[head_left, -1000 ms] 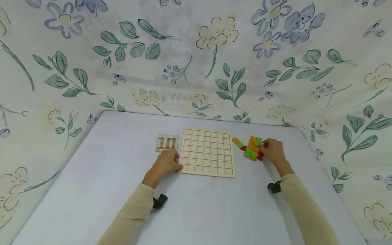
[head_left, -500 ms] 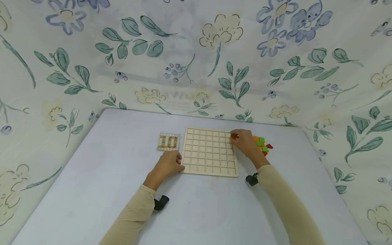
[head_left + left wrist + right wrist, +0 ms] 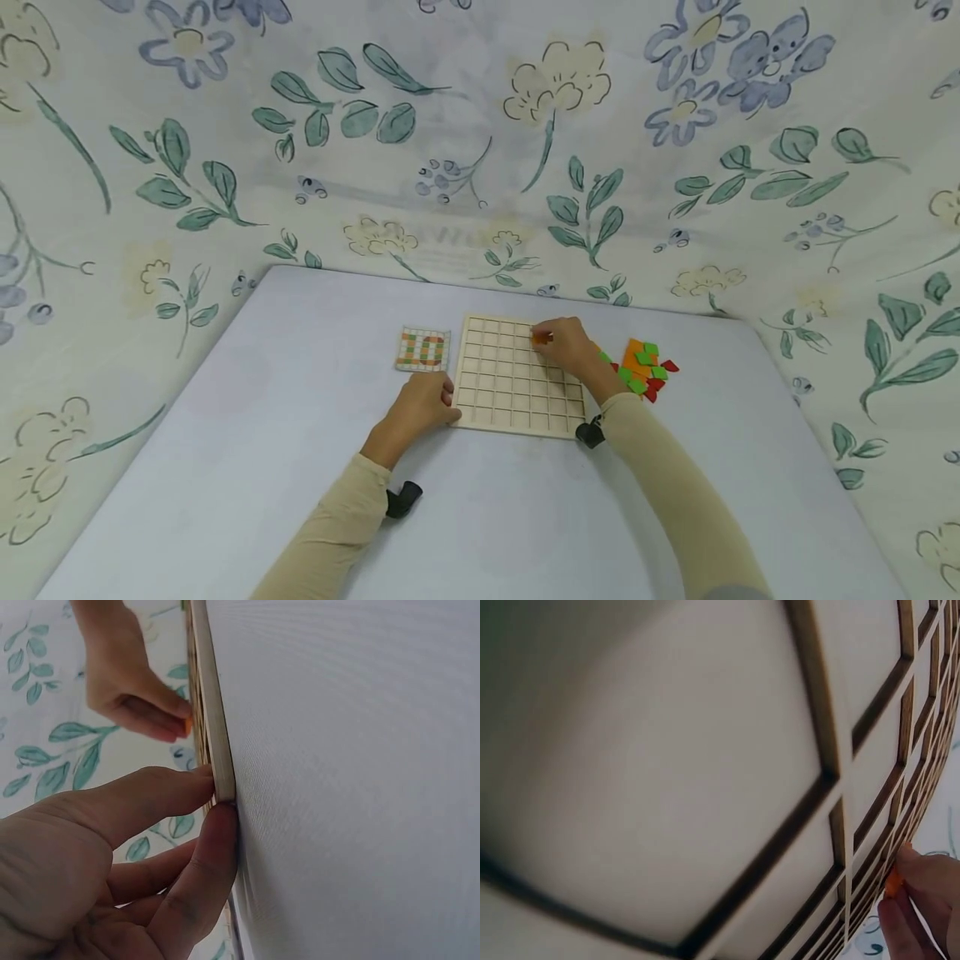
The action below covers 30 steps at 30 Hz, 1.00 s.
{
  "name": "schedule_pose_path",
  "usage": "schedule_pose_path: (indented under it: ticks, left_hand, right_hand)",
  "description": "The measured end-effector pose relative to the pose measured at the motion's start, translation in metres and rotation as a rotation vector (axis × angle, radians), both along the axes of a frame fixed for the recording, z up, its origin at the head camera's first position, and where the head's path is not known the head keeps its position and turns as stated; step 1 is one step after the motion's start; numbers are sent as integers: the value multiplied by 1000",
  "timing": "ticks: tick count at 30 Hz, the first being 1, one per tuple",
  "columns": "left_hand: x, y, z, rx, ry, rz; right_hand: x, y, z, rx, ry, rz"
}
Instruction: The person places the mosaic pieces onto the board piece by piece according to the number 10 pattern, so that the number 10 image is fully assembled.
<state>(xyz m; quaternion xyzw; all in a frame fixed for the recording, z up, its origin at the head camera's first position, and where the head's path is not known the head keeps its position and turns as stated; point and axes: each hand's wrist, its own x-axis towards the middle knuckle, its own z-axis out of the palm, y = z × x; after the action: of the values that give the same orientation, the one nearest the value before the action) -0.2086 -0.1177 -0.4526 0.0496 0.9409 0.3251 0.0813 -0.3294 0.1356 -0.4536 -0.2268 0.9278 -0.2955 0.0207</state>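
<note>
A pale wooden grid board (image 3: 493, 380) lies flat on the white table. My left hand (image 3: 417, 408) pinches its near left corner, the thumb on one face and a finger against the other in the left wrist view. Over the far part of the board, my right hand (image 3: 567, 347) holds a small orange tile (image 3: 894, 882) between thumb and fingers. Whether the tile touches the board cannot be told. The board's cells that show hold no tiles; my right hand hides some on the right.
A pattern card (image 3: 422, 348) with coloured squares lies left of the board. To the right are several loose tiles: orange (image 3: 636, 348), green (image 3: 651, 349) and red (image 3: 670, 366). A floral cloth (image 3: 450, 167) hangs behind the table.
My right hand has left the tile pile with an orange tile and moved left over the board. The left hand stays at the near left corner.
</note>
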Motion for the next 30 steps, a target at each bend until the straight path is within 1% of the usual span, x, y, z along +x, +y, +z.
schedule_pose_path:
  ticks: [10,18,25,29,30]
  left_hand:
    - [0,0,0,-9,21,-9]
    - [2,1,2,-9,2,-3]
    - [0,1,1,-8,-1,-6]
    - [1,0,0,-10,8,-8]
    - [1,0,0,-11,12,-9]
  right_hand:
    - [0,-1,-1,2,-22,6]
    - [-2,0,1,41,31,28]
    - [-2,1,3,85,-16,32]
    - [-1,7,4,55,-23,72]
    - [0,9,5,44,-14,85]
